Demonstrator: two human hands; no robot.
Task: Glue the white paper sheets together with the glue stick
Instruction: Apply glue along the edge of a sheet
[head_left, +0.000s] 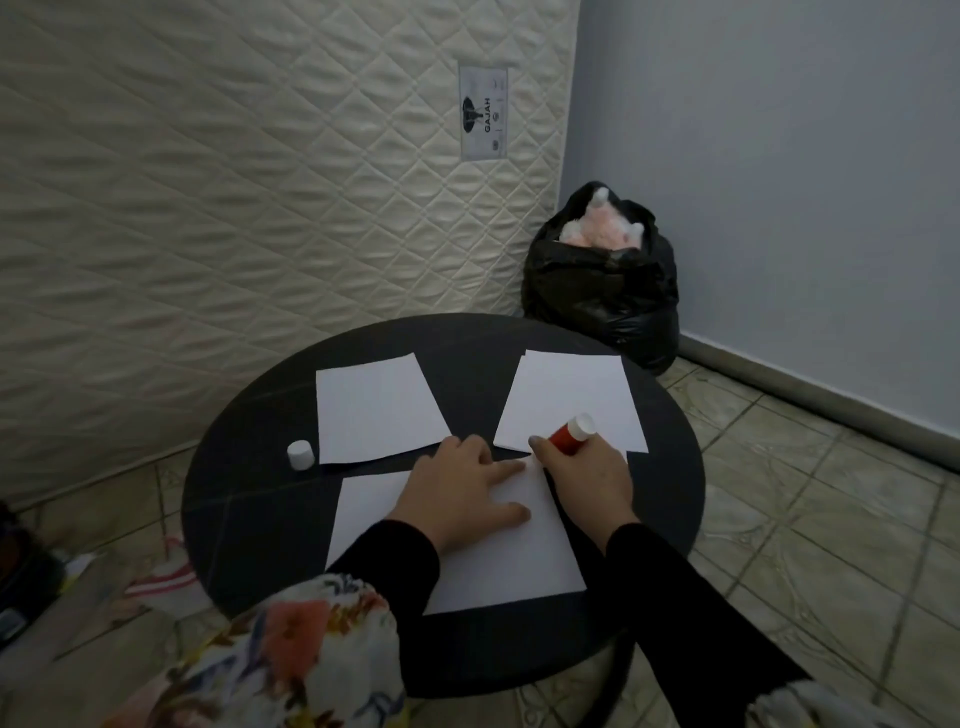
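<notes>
The red plastic glue stick with its white end (571, 433) sits in your right hand (587, 480), fingers curled round the lower barrel, so the grip is pinching the stick. It tilts toward 1 o'clock, its white end over the near edge of the white paper sheet at 1 o'clock (569, 400). Which end points up you cannot tell for sure. The barrel is light, rigid and smooth, so hold it low on the body, close to the working end, where a short lever gives you control.

The nearest white paper sheet (483, 551) lies at 6 o'clock on the counter, under your left hand (460, 493), whose fingers are spread flat and pressing it down. Paper like this is thin, limp and slides easily on a smooth top; it will likely wrinkle or drag if the stick pulls sideways. Keep that flat palm anchoring it, and lift any sheet by a corner or edge, not the middle.

A third white paper sheet (376, 410) rests at 11 o'clock, apart from the others. Just beside its left near corner stands the small white round cap (300, 454), upright at 9 o'clock.

All of it lies on the round black counter (234, 519). Beyond, at 1 o'clock on the floor, sits a black plastic bag (602, 291) against the wall.
</notes>
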